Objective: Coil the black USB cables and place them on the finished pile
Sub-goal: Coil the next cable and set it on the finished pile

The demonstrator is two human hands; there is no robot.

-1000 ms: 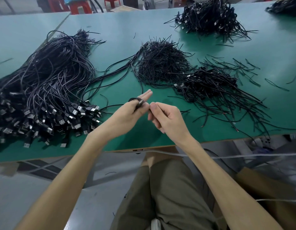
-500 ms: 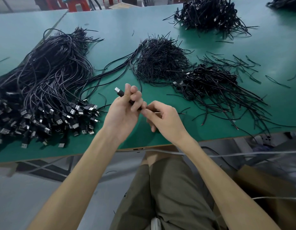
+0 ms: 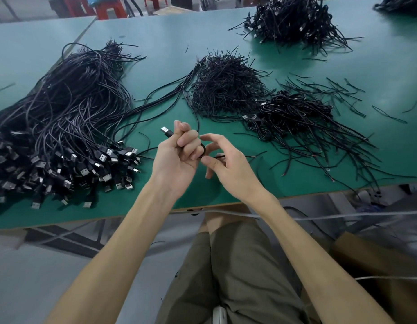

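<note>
**Q:** What fills most of the view?

**A:** A green table (image 3: 156, 38) spans the head view. On its left lies the largest mass, a loose heap (image 3: 62, 108) of uncoiled black USB cables. Their metal plugs are bunched toward the near edge.

**Q:** And the smaller masses?

**A:** Near the centre sits a mound of short strands (image 3: 226, 87), black and bristling. Just to its right is the finished pile (image 3: 294, 113) of coiled cables, with straight tails fanning out toward the near right edge. A far pile (image 3: 289, 22) lies well apart, at the back of the table.

**Q:** Where are the hands?

**A:** Both are raised over the near edge, between the loose heap and the finished pile. The left hand (image 3: 177, 157) is closed into a fist, fingers curled round the cable (image 3: 204, 148) being worked. The right hand (image 3: 228, 169) is half open. Its forefinger reaches over a small loop of that cable and its thumb lies under it. Whether the two actually pinch the cable cannot be told.

**Q:** Where is that cable exactly?

**A:** It is held in the air, apart from every pile. Its loop shows between the two hands, at the left knuckles.

**Q:** The smallest detail?

**A:** The USB plug (image 3: 165, 131) juts up and left from the top of the left fist.
</note>
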